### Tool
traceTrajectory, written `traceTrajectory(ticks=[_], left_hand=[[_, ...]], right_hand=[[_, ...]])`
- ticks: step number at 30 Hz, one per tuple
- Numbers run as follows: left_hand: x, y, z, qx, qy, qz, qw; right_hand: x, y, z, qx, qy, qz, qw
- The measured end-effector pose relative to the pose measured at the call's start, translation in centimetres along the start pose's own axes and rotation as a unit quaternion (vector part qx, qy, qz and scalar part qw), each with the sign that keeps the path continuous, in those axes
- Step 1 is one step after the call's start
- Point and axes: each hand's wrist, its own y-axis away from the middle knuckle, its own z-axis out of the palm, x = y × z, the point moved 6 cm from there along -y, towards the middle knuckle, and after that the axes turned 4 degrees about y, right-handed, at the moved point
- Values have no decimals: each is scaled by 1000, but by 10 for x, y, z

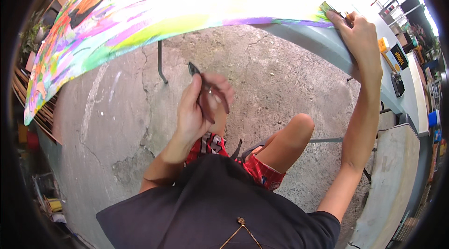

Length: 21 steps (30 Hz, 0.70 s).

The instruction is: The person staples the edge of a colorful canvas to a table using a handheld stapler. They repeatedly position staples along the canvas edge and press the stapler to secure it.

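My left hand [189, 104] is raised over the floor in front of my lap, its fingers round a pair of pliers [204, 104]. The pliers have dark reddish-brown handles, slightly spread, and a dark metal head pointing up and away; motion blurs the fingers. Across the far side stretches a brightly painted sheet [163, 31] in yellow, green, purple and orange, partly washed out by light. At its right end my right hand [358, 29] grips near the corner, with a small green-and-dark object [326, 8] at the thumb. Its kind is partly hidden by the fingers.
The sheet lies over a grey table [308, 43]. On the table's right side sit a black-and-yellow box [399, 57] and a small dark item [397, 84]. A pale bench [388, 169] stands at lower right. Below is rough concrete floor [117, 104].
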Motion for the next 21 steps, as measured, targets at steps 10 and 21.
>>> traceTrajectory(ticks=[10,21], left_hand=[[-16,-25,18,-5,-82,-6,997],[-31,-49,53,-155,-340,22,928]], right_hand=[[-80,139,-1,224,-242,-270,904],[-126,198,118,-140,-811,67,563]])
